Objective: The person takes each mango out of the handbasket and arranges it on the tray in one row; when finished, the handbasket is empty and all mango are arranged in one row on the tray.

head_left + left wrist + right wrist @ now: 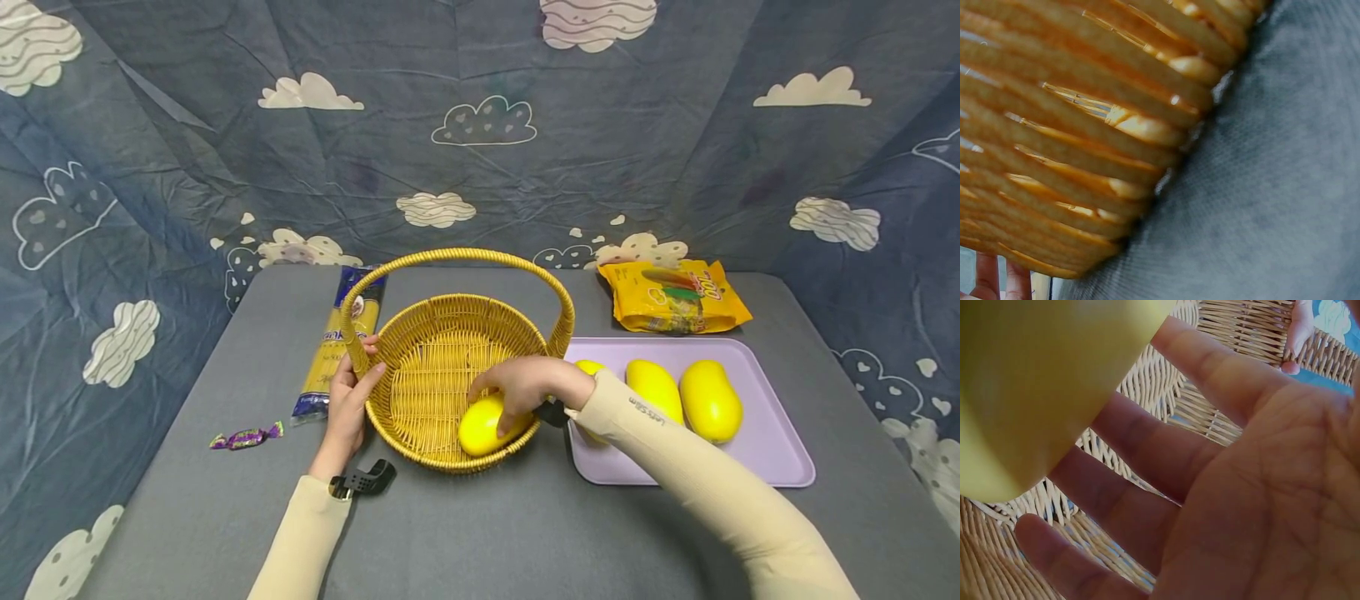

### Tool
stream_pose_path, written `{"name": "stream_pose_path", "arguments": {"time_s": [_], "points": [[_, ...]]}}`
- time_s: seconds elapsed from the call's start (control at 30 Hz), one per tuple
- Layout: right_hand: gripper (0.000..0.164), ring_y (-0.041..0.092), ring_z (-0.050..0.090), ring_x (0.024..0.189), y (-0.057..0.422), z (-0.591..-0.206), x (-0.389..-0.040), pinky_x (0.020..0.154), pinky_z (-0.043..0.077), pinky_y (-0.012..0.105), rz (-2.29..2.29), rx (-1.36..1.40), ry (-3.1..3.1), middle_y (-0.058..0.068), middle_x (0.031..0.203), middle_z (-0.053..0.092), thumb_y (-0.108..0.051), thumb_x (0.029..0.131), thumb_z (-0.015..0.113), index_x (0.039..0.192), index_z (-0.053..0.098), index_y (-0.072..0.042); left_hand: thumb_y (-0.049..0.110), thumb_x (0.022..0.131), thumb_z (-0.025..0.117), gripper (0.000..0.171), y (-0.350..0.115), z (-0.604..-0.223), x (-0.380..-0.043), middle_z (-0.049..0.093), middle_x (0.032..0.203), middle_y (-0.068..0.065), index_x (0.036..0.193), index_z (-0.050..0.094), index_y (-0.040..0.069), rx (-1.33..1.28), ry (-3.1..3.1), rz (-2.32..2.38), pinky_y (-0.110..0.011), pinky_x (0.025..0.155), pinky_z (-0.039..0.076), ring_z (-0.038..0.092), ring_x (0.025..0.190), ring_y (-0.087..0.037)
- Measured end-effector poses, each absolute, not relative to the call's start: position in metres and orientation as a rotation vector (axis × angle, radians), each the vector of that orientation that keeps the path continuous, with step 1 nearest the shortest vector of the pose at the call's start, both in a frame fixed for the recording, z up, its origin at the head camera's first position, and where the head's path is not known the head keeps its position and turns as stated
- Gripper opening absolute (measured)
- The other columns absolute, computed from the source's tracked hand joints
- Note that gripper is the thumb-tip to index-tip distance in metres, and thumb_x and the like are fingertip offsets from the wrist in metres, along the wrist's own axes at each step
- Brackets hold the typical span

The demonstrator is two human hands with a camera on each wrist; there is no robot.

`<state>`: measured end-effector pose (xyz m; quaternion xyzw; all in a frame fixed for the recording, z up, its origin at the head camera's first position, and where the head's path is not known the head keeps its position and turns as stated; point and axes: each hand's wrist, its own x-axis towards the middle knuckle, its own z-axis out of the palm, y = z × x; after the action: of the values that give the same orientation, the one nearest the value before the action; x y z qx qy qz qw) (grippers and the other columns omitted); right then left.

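Observation:
A golden wicker basket (431, 375) with a tall arched handle stands mid-table. My left hand (348, 408) grips its left side near the handle's base, thumb over the rim. The left wrist view is filled by the woven basket wall (1085, 137), with fingertips (1017, 281) at the bottom corner. Inside the basket, at the front right, my right hand (528, 385) holds a smooth yellow mango (482, 427) from above. The right wrist view shows that mango (1041, 381) against the spread fingers (1210, 369); the thumb is hidden there.
A lilac tray (776, 454) on the right bears three more yellow mangoes (711, 402), one partly behind my right forearm. Behind it lies a yellow-orange candy bag (675, 297). A spaghetti pack (318, 379) lies left of the basket, and a purple wrapped candy (246, 438) farther left.

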<state>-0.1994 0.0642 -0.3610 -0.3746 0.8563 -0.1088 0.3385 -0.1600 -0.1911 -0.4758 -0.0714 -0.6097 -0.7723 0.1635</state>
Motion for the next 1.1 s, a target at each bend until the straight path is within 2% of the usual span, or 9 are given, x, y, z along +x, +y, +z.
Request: {"name": "stream_pose_path", "arguments": {"time_s": [0.4,1.1], "points": [[0.058,0.018,0.048,0.11,0.058,-0.364,-0.202,0.095,0.037,0.033,-0.283,-0.97,2.144,0.002,0.123,0.055,-0.017,0.075,0.081,0.127,0.057,-0.017,0.0,0.091,0.058,0.032,-0.191,-0.476,-0.16,0.046,0.136,-0.015,0.116,0.045,-0.014,-0.205,-1.744,-2.201,-0.031,0.105,0.03,0.038,0.13,-0.023],[0.061,0.018,0.048,0.11,0.05,-0.37,-0.209,0.096,0.035,0.031,-0.348,-0.942,2.13,0.002,0.123,0.055,-0.025,0.076,0.081,0.13,0.055,-0.015,0.002,0.092,0.059,0.034,-0.192,-0.478,-0.159,0.046,0.137,-0.014,0.117,0.044,-0.014,-0.199,-1.745,-2.204,-0.032,0.106,0.029,0.037,0.13,-0.024]]}}
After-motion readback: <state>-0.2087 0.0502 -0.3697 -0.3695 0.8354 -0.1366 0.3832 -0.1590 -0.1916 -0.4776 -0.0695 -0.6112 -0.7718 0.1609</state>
